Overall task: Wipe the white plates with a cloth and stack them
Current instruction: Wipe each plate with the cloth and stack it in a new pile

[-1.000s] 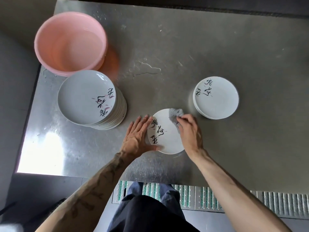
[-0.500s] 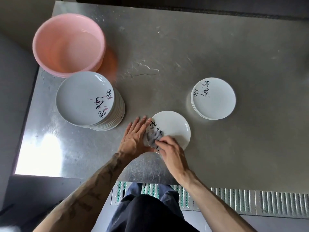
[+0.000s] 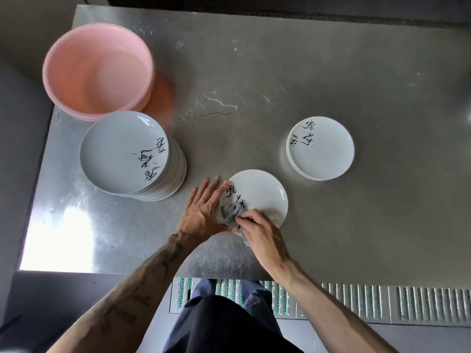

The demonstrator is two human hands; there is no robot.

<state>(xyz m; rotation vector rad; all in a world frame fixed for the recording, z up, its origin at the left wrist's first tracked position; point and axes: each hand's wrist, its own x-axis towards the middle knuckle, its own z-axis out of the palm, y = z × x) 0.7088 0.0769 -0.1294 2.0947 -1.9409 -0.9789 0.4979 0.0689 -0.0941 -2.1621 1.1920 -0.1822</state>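
Note:
A single white plate [image 3: 265,193] with black brush writing lies on the steel table near its front edge. My left hand [image 3: 202,212] lies flat with straight fingers against the plate's left rim. My right hand [image 3: 260,234] grips a small grey cloth [image 3: 232,212] and presses it onto the plate's near-left part. A tall stack of white plates [image 3: 125,152] stands to the left. A low stack of white plates [image 3: 321,149] stands to the right.
A pink plastic basin [image 3: 98,70] stands at the table's back left, touching the tall stack. A water puddle [image 3: 214,108] lies on the steel table [image 3: 305,72] behind the single plate. A ribbed floor grate [image 3: 382,304] runs below the table's front edge.
My right hand with the cloth swept from the plate's far right rim across to its near-left side. My left hand stayed flat at the left rim.

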